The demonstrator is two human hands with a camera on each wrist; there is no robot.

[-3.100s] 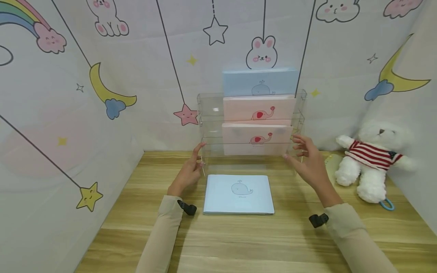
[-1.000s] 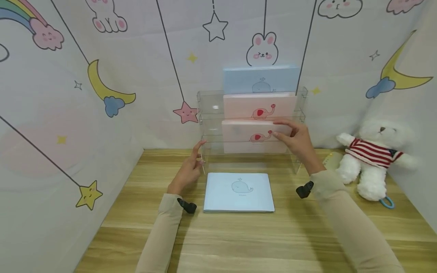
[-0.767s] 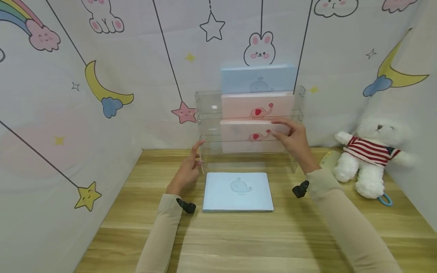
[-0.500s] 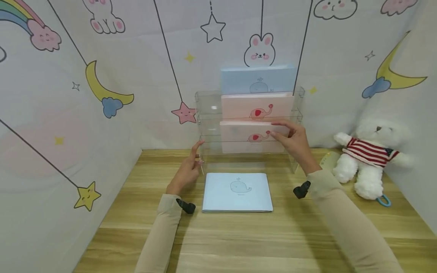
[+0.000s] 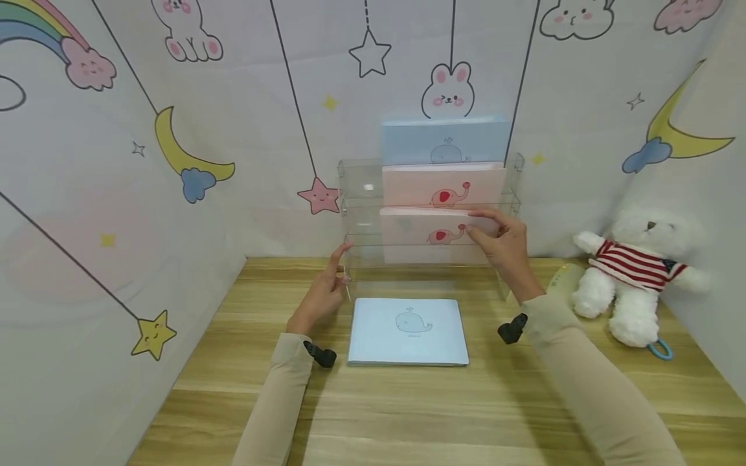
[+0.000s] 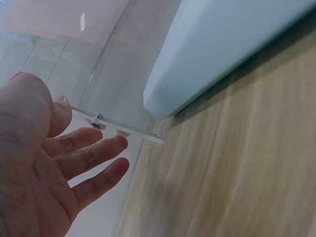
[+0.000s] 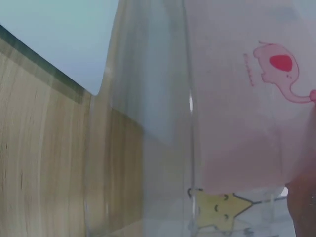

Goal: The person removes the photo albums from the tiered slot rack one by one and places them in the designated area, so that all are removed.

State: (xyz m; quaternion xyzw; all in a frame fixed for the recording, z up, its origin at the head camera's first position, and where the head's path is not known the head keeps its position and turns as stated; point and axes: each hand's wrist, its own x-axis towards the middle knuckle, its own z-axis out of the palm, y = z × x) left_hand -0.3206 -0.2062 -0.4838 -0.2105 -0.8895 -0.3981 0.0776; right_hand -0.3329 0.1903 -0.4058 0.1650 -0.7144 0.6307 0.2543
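Observation:
A clear acrylic rack [image 5: 364,223] stands against the back wall with booklets upright in its tiers. In the front tier is a pink booklet [image 5: 408,233] with a red elephant. My right hand [image 5: 506,244] pinches its upper right part, thumb on the cover and fingers over the top edge. My left hand [image 5: 322,291] holds the rack's left side edge; in the left wrist view its thumb and fingers lie about the clear panel [image 6: 118,84]. Behind are another pink booklet [image 5: 408,186] and a blue booklet [image 5: 408,142]. A pale blue whale booklet [image 5: 379,333] lies flat before the rack.
A white teddy bear [image 5: 632,285] in a striped top sits on the wooden table [image 5: 408,414] at the right, beside a yellowish-green flat item [image 5: 561,277]. Wall cloth with cartoon prints encloses the back and sides.
My right hand has left the rack's right side and moved left and up onto the front pink booklet, which it now pinches. The left hand keeps its place on the rack.

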